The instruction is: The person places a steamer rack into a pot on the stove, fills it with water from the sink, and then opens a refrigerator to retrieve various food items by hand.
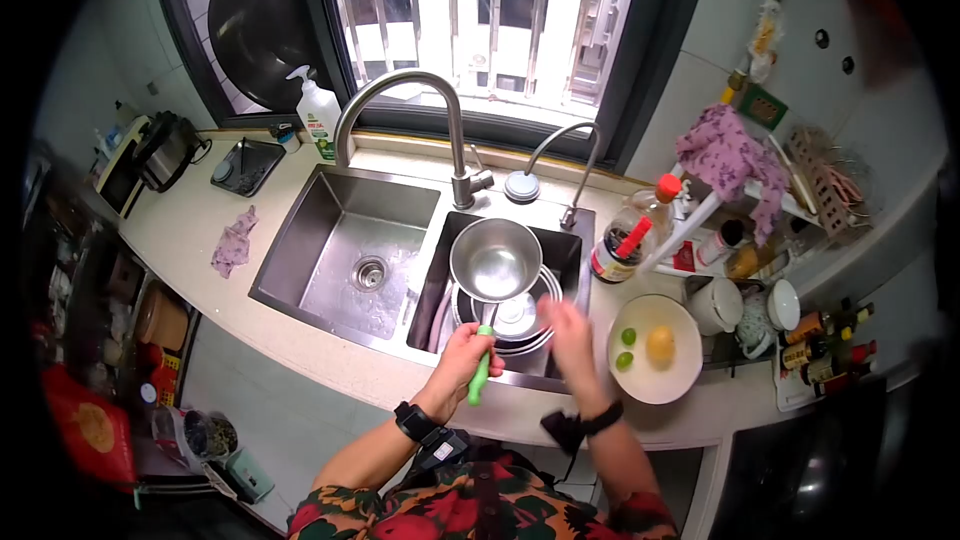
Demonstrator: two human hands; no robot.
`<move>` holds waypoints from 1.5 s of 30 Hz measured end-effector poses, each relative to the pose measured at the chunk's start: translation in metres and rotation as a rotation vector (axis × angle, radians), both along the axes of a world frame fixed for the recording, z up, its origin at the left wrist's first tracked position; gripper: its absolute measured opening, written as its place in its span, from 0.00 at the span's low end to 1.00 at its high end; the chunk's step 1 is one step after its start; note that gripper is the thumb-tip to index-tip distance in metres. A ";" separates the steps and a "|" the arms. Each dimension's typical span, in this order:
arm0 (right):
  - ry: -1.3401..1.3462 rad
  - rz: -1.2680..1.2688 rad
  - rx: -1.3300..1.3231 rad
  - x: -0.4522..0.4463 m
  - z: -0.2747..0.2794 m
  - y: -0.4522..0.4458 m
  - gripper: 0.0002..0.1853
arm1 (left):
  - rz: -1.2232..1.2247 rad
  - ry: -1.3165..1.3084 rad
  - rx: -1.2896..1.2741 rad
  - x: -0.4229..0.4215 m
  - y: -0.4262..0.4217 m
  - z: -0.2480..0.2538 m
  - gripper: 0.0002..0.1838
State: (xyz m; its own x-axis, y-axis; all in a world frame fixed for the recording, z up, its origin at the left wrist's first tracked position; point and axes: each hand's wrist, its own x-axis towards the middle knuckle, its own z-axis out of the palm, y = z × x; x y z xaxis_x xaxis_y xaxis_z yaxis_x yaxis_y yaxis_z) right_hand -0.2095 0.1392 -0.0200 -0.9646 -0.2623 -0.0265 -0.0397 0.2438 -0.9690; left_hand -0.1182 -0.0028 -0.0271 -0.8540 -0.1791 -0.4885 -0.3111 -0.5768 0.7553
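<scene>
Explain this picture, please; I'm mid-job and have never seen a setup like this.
There's no machine: these are a person's bare hands, seen by one head-worn camera looking forward and down. The left hand grips the green handle of a metal saucepan at the right basin of a double sink, in front of other cookware. The right hand is blurred; I can't tell whether it holds anything. On the counter, a white bowl holds one yellow fruit and two green fruits.
</scene>
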 end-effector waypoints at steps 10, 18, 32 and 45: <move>0.175 -0.064 0.427 -0.183 -0.074 -0.042 0.28 | -0.044 -0.119 -0.056 0.000 -0.047 -0.010 0.17; 0.559 0.125 0.872 -0.184 -0.066 -0.047 0.22 | -0.052 -0.163 0.013 -0.018 -0.057 -0.039 0.21; 0.509 0.166 0.921 -0.177 -0.085 -0.051 0.26 | -0.032 -0.183 0.084 -0.015 -0.059 -0.052 0.23; 0.548 0.146 1.100 -0.184 -0.096 -0.053 0.30 | -0.024 -0.016 0.180 -0.023 -0.045 -0.048 0.12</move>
